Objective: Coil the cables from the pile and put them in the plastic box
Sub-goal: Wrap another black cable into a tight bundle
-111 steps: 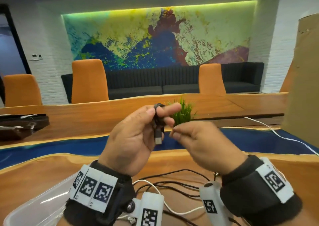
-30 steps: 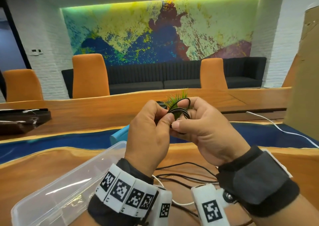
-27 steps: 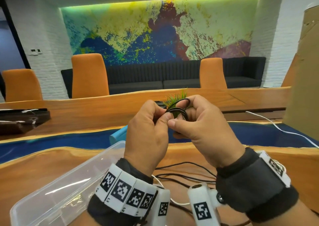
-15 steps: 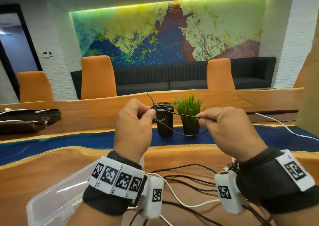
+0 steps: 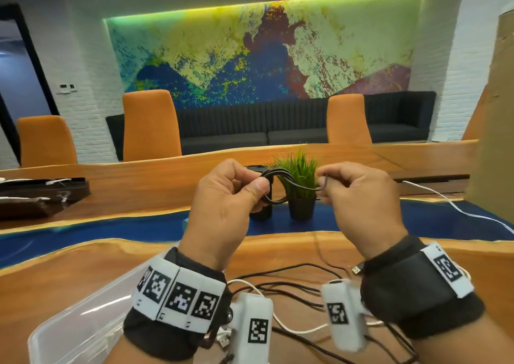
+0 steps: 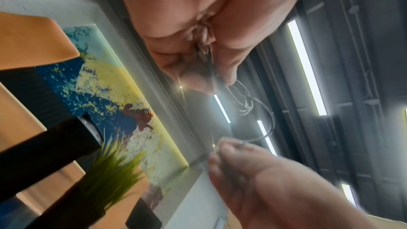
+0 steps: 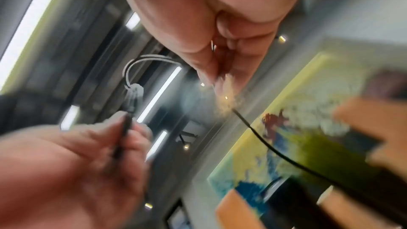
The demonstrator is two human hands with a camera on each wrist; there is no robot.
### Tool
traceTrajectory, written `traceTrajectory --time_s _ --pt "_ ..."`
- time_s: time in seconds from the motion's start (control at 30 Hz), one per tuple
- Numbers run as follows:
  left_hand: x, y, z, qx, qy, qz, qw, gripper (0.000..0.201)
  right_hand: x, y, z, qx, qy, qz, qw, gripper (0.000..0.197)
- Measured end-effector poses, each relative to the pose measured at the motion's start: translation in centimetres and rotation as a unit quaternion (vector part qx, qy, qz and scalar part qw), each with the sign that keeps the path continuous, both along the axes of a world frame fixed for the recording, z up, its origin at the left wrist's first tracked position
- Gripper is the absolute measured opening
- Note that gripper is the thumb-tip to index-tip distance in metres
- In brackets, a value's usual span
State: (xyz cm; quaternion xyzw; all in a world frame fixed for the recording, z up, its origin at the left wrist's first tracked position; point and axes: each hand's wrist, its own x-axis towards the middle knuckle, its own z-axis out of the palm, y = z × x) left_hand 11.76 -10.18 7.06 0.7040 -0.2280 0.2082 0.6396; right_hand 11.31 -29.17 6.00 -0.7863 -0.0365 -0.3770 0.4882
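Observation:
A thin black cable (image 5: 281, 181) is wound into a small coil in front of me, above the table. My left hand (image 5: 257, 182) pinches the coil between thumb and fingers. My right hand (image 5: 324, 181) pinches a free strand that leads out of the coil to the right. In the left wrist view the coil (image 6: 242, 100) hangs below my left fingertips (image 6: 198, 81). The right wrist view is blurred and shows the strand (image 7: 264, 142) leaving my right fingertips (image 7: 224, 83). The clear plastic box (image 5: 83, 322) lies at the lower left. The pile of black and white cables (image 5: 292, 288) lies under my wrists.
A small potted plant (image 5: 301, 177) and a black cylinder (image 5: 261, 212) stand on the table's blue strip behind my hands. A white cable (image 5: 445, 199) runs off to the right beside a cardboard sheet (image 5: 495, 113). A dark tray (image 5: 41, 199) sits far left.
A second ago both hands were bunched together on the coil. The right hand has since drawn a strand out to the right, while the left hand keeps the coil.

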Motion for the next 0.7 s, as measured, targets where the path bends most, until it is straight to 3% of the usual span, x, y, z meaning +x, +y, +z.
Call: traceTrajectory --time_s 0.07,0.17,0.27,0.43,0.5,0.6,0.63,0.7 --pt "-0.1 -0.9 -0.6 -0.004 -0.009 -0.003 1.000 0.015 -1.0 1.8 0.5 0.186 0.042 0.153 0.969 0.017" --pt "0.1 -1.7 -1.5 0.001 -0.051 0.047 0.998 0.014 -1.9 3.0 1.0 0.327 0.118 0.297 0.889 0.014" --pt "0.3 -1.6 -1.7 0.009 -0.091 0.095 0.991 0.011 -2.1 2.5 1.1 0.363 0.158 0.354 0.848 0.018" --pt "-0.2 -2.3 -1.8 0.012 -0.112 0.084 0.990 0.013 -2.1 2.2 0.7 0.434 0.173 0.438 0.768 0.033" --pt "0.0 -2.1 -1.7 -0.002 -0.129 0.113 0.985 0.018 -2.0 2.2 0.7 0.407 0.156 0.433 0.789 0.043" --pt "0.6 -1.4 -1.7 0.004 -0.153 0.179 0.972 0.020 -2.2 3.3 0.6 0.286 0.129 0.279 0.908 0.029" --pt "0.7 -1.4 -1.8 0.005 -0.165 0.192 0.967 0.016 -2.4 3.7 0.7 0.247 0.110 0.230 0.935 0.024" --pt "0.8 -1.6 -2.1 0.014 -0.199 0.206 0.958 0.009 -2.6 4.5 0.4 0.208 0.075 0.197 0.955 0.025"
